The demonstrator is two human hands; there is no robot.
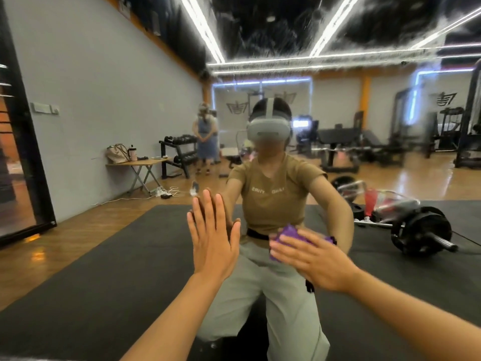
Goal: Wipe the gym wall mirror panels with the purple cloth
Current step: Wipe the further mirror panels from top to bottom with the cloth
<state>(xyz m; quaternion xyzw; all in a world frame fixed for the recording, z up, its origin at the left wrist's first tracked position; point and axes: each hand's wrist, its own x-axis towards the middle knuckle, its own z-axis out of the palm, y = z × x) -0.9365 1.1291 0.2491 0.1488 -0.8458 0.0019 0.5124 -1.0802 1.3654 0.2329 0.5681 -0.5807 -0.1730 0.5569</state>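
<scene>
Head view, facing the mirror panel (364, 152) at close range; most of what shows is a reflection. Left hand (212, 239): fingers straight and together, palm flat on the glass, holding nothing, prob. bracing. Right hand (316, 259): fingers spread and extended, pressing the purple cloth (291, 234) flat against the glass at about waist height of the reflected person (276, 201); cloth bunched under the fingertips, part of it showing past them. The two hands sit near each other, not touching.

Step in hand (judged): mid-wipe on the lower-centre part of this panel, w/ the cloth in contact. Smears and speckle show on the upper glass against the reflected ceiling lights (203, 24), so the top prob. needs passes too. Next move calls for steady flat pressure, overlapping strokes, and shifting or lifting the bracing palm so it leaves no print on cleaned glass.

Edges & room: a dark frame (23, 152) stands at far left; whether it marks this panel's border cannot be told. No seam visible to the right within frame. Sideways sweep room looks ample both ways; upward reach is the limit. Reflected behind: black floor mat (104, 256), barbell w/ plates (421, 230), folding table (138, 162), dumbbell rack (179, 152), a second person (205, 134) standing well back.
</scene>
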